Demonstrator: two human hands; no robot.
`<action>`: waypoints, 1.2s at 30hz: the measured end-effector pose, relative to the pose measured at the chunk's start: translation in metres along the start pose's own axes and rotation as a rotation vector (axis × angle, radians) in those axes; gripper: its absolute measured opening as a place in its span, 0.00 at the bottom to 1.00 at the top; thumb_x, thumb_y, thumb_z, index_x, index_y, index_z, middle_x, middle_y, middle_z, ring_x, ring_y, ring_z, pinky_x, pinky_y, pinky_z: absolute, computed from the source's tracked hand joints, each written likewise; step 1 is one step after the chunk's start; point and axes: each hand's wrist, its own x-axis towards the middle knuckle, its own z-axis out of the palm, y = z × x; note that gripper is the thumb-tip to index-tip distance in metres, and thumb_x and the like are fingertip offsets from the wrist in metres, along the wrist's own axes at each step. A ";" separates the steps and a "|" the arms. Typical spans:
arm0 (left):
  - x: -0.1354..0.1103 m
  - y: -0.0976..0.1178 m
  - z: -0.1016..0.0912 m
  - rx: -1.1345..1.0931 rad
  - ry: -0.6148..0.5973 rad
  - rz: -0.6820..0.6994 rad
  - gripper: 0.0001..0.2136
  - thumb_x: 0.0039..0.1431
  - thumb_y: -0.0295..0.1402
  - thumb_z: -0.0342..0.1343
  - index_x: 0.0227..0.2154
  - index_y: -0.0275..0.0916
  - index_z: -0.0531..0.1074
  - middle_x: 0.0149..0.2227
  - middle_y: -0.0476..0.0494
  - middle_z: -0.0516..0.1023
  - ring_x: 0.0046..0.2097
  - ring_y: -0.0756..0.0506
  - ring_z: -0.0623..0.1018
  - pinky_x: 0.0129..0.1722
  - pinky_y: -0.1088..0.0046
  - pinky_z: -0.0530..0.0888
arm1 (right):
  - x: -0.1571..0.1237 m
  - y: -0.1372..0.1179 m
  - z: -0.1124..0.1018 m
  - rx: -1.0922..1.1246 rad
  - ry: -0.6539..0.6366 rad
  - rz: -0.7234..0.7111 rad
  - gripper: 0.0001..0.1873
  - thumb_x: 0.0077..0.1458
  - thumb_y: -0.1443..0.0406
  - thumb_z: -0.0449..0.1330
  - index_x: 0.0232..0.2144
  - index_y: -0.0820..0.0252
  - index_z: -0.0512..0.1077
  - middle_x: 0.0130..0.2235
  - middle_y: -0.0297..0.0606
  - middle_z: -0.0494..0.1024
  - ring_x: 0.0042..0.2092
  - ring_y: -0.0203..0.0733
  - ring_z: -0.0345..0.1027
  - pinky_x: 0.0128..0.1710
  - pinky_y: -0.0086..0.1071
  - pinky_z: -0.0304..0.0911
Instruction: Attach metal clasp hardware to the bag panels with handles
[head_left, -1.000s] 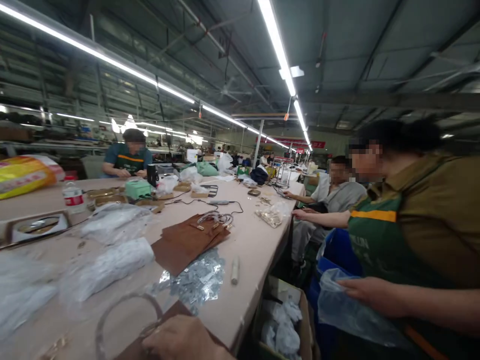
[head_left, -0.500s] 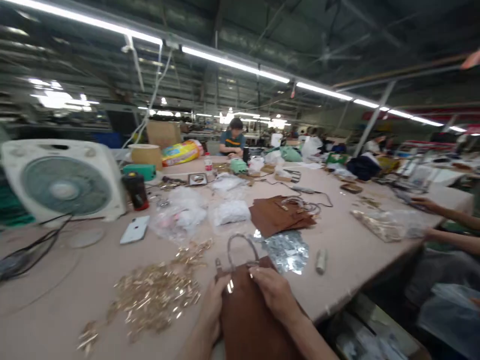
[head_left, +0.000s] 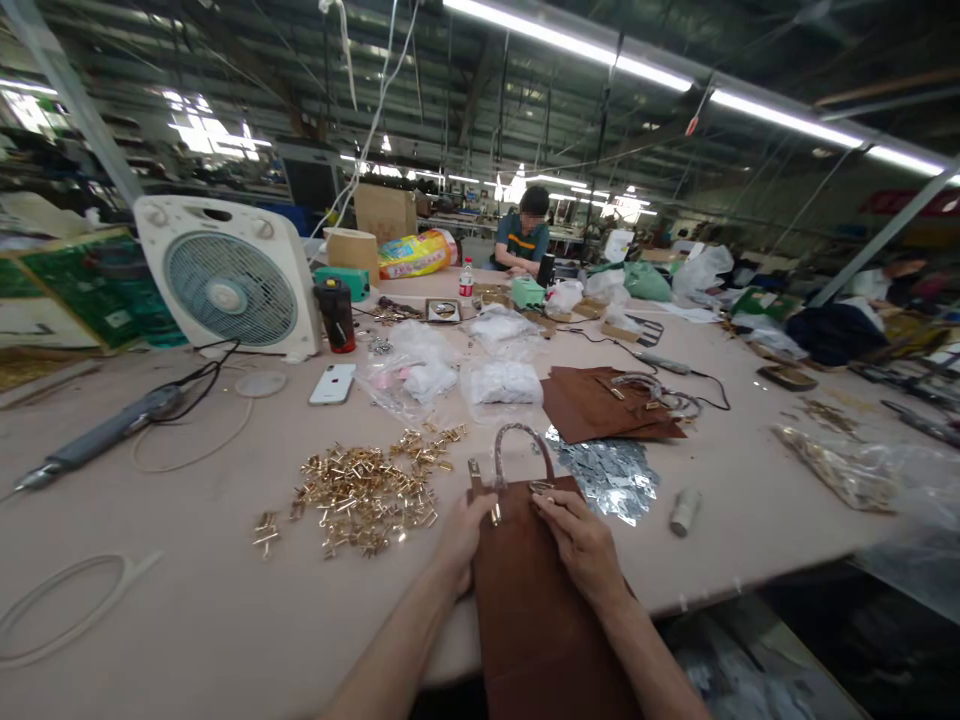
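Attention swings back left to the brown panel (head_left: 529, 600) crossing the near edge of the table (head_left: 202, 600), the left hand (head_left: 459, 542) pinching its upper-left corner, the right hand (head_left: 589, 552) apparently pinching a metal fitting (head_left: 539, 487).

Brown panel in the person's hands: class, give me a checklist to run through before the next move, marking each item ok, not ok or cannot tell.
1. Left hand holds the brown panel at its upper left edge: ok.
2. Right hand has its fingertips at the metal fitting by the right end of the handle: ok.
3. That fitting is securely fastened: cannot tell; fingers partly cover it.
4. Pile of gold pieces seems within easy reach, left of the panel: ok.
5. Gold pieces all gathered together: not ok; a small cluster lies apart.
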 end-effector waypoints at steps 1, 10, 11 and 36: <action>0.000 0.000 -0.001 0.009 0.004 0.006 0.17 0.49 0.38 0.69 0.40 0.35 0.78 0.36 0.39 0.86 0.38 0.38 0.85 0.41 0.65 0.80 | 0.000 0.001 0.000 -0.002 -0.007 0.000 0.18 0.70 0.63 0.56 0.56 0.41 0.79 0.51 0.38 0.82 0.53 0.46 0.78 0.56 0.42 0.75; 0.002 -0.002 -0.004 -0.012 -0.038 -0.025 0.21 0.48 0.40 0.69 0.43 0.34 0.79 0.37 0.38 0.86 0.37 0.38 0.84 0.42 0.63 0.79 | 0.001 0.007 0.006 -0.034 -0.084 -0.039 0.19 0.71 0.64 0.54 0.56 0.42 0.78 0.50 0.40 0.82 0.53 0.47 0.77 0.54 0.41 0.75; 0.002 -0.001 -0.003 -0.019 -0.035 -0.025 0.20 0.48 0.39 0.69 0.43 0.34 0.79 0.37 0.38 0.86 0.37 0.39 0.84 0.42 0.64 0.79 | 0.001 0.007 0.007 -0.036 -0.086 -0.037 0.19 0.71 0.64 0.54 0.56 0.42 0.78 0.50 0.40 0.82 0.53 0.47 0.77 0.54 0.41 0.75; 0.007 -0.007 -0.005 -0.051 -0.033 -0.051 0.16 0.50 0.37 0.66 0.40 0.33 0.79 0.36 0.38 0.86 0.34 0.40 0.84 0.38 0.64 0.80 | -0.011 -0.006 0.013 -0.488 -0.073 -0.128 0.22 0.71 0.71 0.50 0.60 0.53 0.74 0.48 0.43 0.81 0.47 0.44 0.78 0.44 0.31 0.73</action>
